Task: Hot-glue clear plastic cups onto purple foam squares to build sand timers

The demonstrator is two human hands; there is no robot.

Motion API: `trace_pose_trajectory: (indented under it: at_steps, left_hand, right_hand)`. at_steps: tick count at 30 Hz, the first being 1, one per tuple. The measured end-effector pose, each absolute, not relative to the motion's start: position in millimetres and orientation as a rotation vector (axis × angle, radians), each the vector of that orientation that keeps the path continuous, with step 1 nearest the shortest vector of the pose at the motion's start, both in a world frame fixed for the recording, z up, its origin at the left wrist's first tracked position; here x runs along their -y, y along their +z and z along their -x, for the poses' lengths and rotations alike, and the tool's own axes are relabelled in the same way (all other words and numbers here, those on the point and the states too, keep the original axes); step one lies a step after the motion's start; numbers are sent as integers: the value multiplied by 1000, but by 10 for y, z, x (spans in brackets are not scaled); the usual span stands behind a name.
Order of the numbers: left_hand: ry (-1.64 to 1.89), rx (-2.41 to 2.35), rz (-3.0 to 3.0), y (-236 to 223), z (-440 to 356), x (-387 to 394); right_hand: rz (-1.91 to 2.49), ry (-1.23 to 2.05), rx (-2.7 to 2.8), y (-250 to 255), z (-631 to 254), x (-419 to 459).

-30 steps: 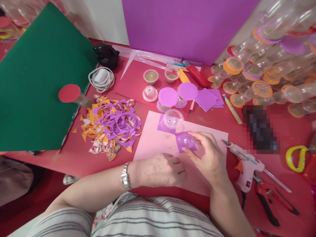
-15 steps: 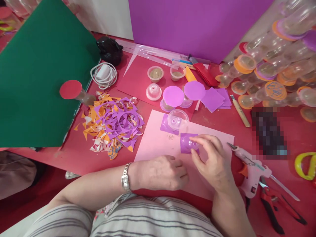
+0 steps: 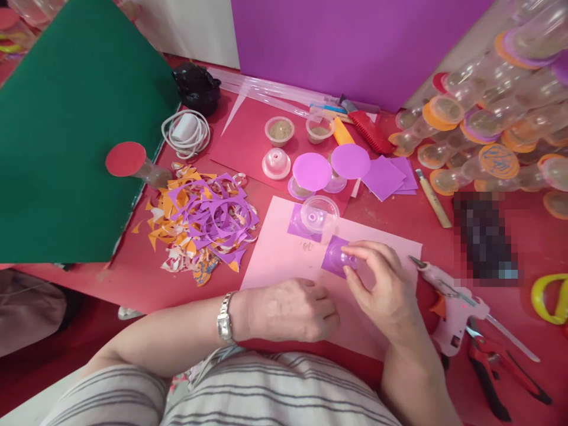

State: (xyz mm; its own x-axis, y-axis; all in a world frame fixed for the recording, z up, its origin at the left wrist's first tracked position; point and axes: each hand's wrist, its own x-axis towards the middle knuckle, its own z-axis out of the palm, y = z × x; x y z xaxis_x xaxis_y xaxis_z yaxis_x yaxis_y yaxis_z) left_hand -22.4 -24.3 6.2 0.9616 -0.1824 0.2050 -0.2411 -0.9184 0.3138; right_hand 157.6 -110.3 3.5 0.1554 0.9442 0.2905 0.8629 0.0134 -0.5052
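My right hand pinches a clear plastic cup between thumb and fingertips. The cup sits over a purple foam square, and both rest on a pink sheet. My left hand, with a watch on the wrist, lies curled in a loose fist on the sheet's near part; nothing shows in it. Just beyond my right hand, another clear cup sits on a second purple square. Farther back are cups topped with purple discs and loose purple squares.
A glue gun and red-handled pliers lie to the right. On the left are a pile of cut scraps and a green board. Joined clear cups are stacked at the back right; a coiled white cable lies back left.
The purple square under the cup has turned a little, so its edges now sit at a slant. My right hand still pinches the cup; my left hand has stayed put.
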Motion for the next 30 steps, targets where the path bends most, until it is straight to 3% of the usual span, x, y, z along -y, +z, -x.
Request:
trace_pose_trajectory:
  at_steps: [30]
  left_hand:
    - [251,306,-2744,50,217,211]
  right_hand:
    - [1821,249,1734,33,-1605,1139]
